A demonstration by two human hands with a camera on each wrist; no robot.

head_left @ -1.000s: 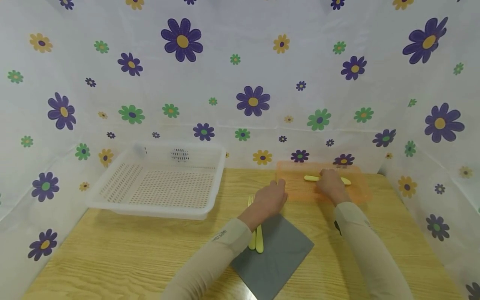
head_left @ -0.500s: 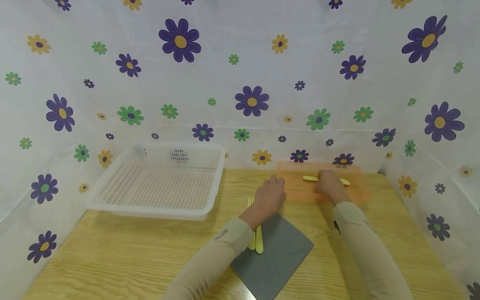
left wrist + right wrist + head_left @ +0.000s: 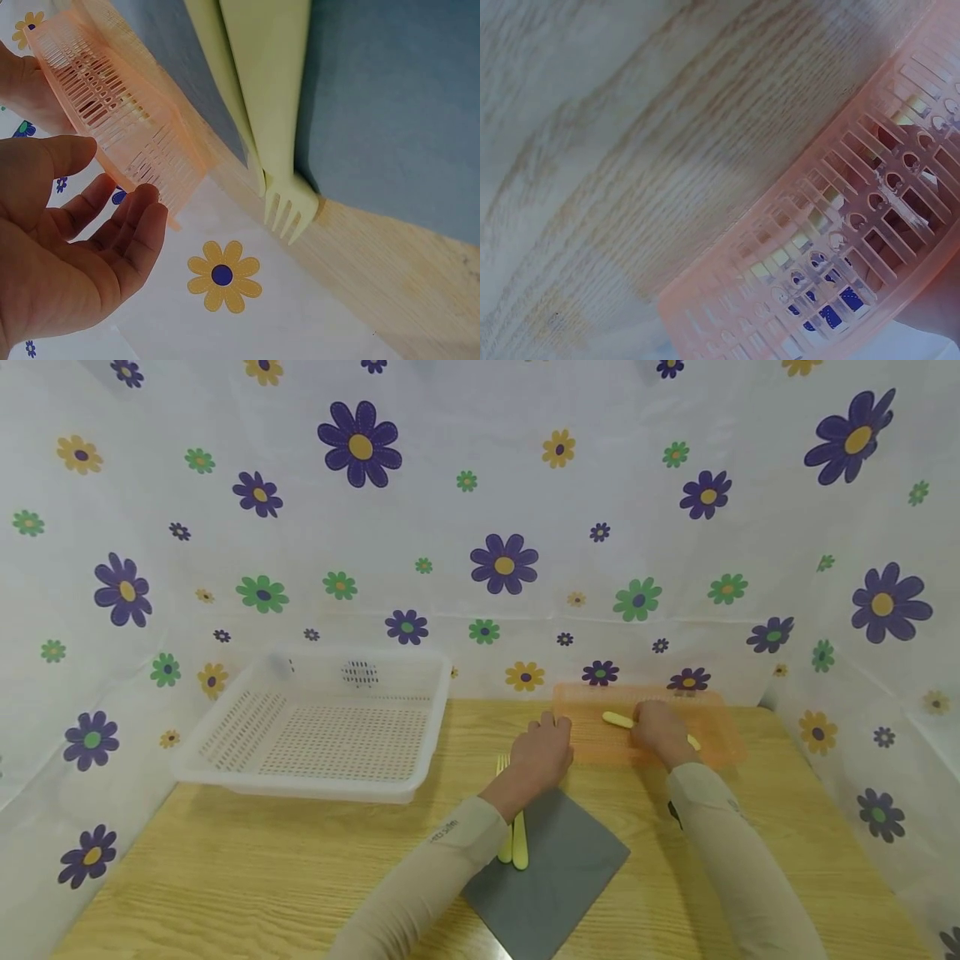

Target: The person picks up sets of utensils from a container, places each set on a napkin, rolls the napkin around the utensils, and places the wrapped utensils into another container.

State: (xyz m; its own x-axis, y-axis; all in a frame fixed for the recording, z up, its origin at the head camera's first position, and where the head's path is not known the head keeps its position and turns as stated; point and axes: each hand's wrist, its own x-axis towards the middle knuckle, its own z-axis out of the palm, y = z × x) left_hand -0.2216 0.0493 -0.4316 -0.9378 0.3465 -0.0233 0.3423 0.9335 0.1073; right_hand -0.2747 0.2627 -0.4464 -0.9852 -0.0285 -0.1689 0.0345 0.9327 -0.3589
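In the head view my right hand [image 3: 660, 731] reaches into the orange slotted basket [image 3: 592, 752] and grips a pale yellow table knife [image 3: 617, 719] by its middle. The knife's two ends stick out on either side of the hand. Through the basket wall in the right wrist view, parts of the fingers and yellow strips show. My left hand [image 3: 542, 752] holds the basket's left rim, its thumb and bent fingers at the edge in the left wrist view. Below the left wrist, a yellow fork [image 3: 281, 195] and another slim yellow utensil [image 3: 229, 82] lie side by side on a grey mat [image 3: 558, 877].
A large white perforated basket [image 3: 408, 787] stands at the back left of the wooden table [image 3: 247, 868]. A white sheet with printed flowers [image 3: 442, 518] hangs behind the table and along both sides.
The knife has turned slightly in the right hand, so its right end now sits lower and nearer the wrist. The left hand stays at the basket's rim.
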